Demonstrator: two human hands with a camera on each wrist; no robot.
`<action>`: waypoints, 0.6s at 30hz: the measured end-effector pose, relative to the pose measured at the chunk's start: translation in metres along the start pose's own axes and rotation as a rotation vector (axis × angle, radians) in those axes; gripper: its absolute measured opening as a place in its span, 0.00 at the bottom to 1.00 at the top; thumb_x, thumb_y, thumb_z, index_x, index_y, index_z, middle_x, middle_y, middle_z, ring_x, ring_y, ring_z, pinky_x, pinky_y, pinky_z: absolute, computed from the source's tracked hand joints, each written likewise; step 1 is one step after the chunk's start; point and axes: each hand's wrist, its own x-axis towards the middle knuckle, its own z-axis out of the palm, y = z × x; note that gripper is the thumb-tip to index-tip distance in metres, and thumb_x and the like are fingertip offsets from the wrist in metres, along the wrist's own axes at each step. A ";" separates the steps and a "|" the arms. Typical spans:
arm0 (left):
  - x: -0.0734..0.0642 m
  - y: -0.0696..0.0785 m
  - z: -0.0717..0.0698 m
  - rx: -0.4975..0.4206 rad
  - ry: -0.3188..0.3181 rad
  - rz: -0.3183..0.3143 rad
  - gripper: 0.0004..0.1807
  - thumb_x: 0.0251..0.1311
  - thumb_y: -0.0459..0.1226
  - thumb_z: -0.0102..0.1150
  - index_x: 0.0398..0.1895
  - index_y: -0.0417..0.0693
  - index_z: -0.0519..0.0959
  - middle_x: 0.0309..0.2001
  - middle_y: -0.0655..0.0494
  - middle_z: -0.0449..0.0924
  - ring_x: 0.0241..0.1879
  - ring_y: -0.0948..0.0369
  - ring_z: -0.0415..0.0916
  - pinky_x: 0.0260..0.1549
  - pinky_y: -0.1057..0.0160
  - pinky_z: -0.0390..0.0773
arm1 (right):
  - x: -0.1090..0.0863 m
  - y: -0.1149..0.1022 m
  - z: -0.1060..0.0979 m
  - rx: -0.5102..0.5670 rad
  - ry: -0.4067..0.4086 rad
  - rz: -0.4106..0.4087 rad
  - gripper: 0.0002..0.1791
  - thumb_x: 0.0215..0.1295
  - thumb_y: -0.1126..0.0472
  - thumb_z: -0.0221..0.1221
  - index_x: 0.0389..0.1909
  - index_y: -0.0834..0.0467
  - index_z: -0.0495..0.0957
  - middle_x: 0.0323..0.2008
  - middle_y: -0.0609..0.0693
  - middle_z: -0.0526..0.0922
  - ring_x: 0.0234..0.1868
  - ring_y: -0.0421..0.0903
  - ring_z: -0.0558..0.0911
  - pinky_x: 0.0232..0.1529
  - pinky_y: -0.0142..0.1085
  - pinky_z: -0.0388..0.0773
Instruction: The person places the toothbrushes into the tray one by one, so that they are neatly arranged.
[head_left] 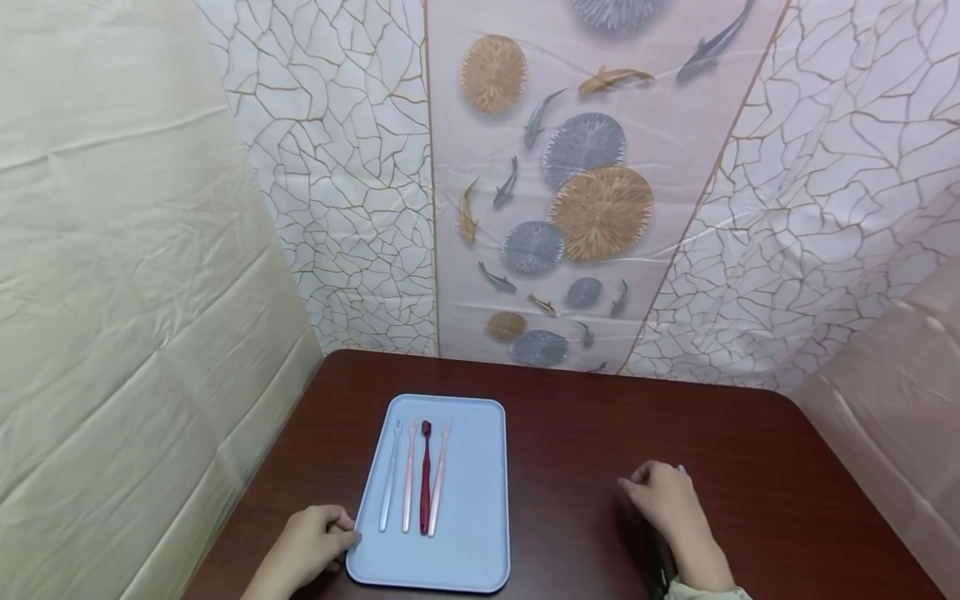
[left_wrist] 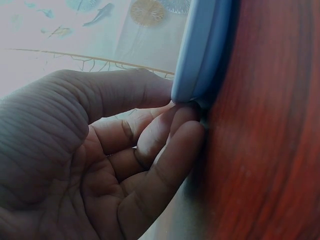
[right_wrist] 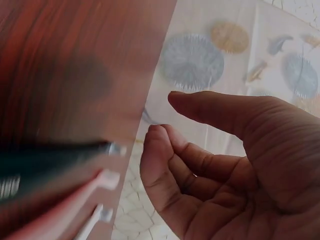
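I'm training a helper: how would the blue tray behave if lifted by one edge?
The blue tray is probably stiff: its raised rim looks evenly formed. Lifted only where the left hand pinches it, it would likely tilt. The four toothbrushes, lying loose on its flat surface, might slide.

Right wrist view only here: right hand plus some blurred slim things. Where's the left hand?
Observer: The left hand is touching the left edge of a pale blue tray, close to its near corner.
Operator: Anything on that tray?
Observer: Yes, four toothbrushes, lying side by side; the dark red one is second from the right.
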 end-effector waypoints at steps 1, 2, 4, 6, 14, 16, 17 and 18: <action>0.000 0.000 -0.001 0.000 0.003 -0.003 0.06 0.55 0.33 0.68 0.29 0.41 0.79 0.25 0.56 0.82 0.22 0.59 0.78 0.19 0.64 0.81 | -0.002 0.002 -0.002 -0.004 -0.005 0.000 0.13 0.61 0.54 0.67 0.25 0.59 0.80 0.21 0.45 0.80 0.26 0.47 0.78 0.60 0.63 0.68; 0.000 -0.001 -0.001 0.001 0.005 -0.005 0.06 0.55 0.33 0.68 0.29 0.41 0.79 0.25 0.56 0.82 0.22 0.59 0.78 0.19 0.64 0.81 | -0.004 0.004 -0.003 -0.003 -0.016 0.005 0.13 0.61 0.54 0.67 0.25 0.58 0.79 0.20 0.44 0.79 0.26 0.46 0.78 0.58 0.61 0.71; 0.000 -0.001 -0.001 -0.002 0.007 -0.004 0.06 0.56 0.34 0.68 0.29 0.41 0.79 0.25 0.56 0.82 0.22 0.59 0.79 0.19 0.64 0.81 | -0.008 0.007 -0.005 -0.008 -0.036 0.019 0.13 0.61 0.53 0.67 0.23 0.57 0.79 0.19 0.43 0.78 0.25 0.45 0.75 0.45 0.54 0.78; 0.000 -0.002 -0.001 -0.006 0.006 -0.005 0.07 0.56 0.34 0.69 0.30 0.41 0.79 0.26 0.56 0.82 0.22 0.59 0.79 0.19 0.64 0.81 | -0.011 0.009 -0.005 -0.004 -0.054 0.038 0.13 0.60 0.53 0.68 0.24 0.56 0.80 0.18 0.43 0.77 0.25 0.45 0.75 0.37 0.49 0.78; 0.001 -0.001 0.000 -0.003 0.006 -0.007 0.06 0.56 0.34 0.68 0.30 0.42 0.80 0.26 0.56 0.83 0.22 0.59 0.78 0.19 0.64 0.81 | -0.016 0.014 0.002 0.007 -0.107 0.058 0.12 0.58 0.52 0.69 0.24 0.55 0.83 0.20 0.43 0.78 0.26 0.45 0.74 0.29 0.43 0.74; 0.000 0.000 0.000 0.001 0.006 -0.010 0.06 0.56 0.33 0.68 0.30 0.42 0.80 0.26 0.56 0.83 0.22 0.59 0.78 0.19 0.64 0.81 | -0.015 0.015 0.004 0.008 -0.115 0.052 0.12 0.58 0.53 0.69 0.24 0.56 0.82 0.20 0.43 0.78 0.26 0.45 0.74 0.29 0.43 0.74; 0.000 0.000 0.000 0.004 0.006 -0.011 0.06 0.56 0.33 0.68 0.30 0.42 0.79 0.26 0.56 0.83 0.22 0.59 0.78 0.19 0.64 0.81 | -0.015 0.014 0.005 0.011 -0.120 0.051 0.12 0.58 0.53 0.69 0.24 0.56 0.82 0.20 0.43 0.77 0.26 0.45 0.74 0.29 0.43 0.73; 0.001 0.000 0.000 0.006 0.005 -0.012 0.06 0.56 0.33 0.68 0.30 0.42 0.79 0.26 0.56 0.83 0.22 0.59 0.78 0.19 0.64 0.81 | -0.015 0.014 0.006 0.013 -0.120 0.049 0.12 0.58 0.53 0.69 0.24 0.57 0.81 0.20 0.43 0.77 0.26 0.45 0.74 0.29 0.43 0.74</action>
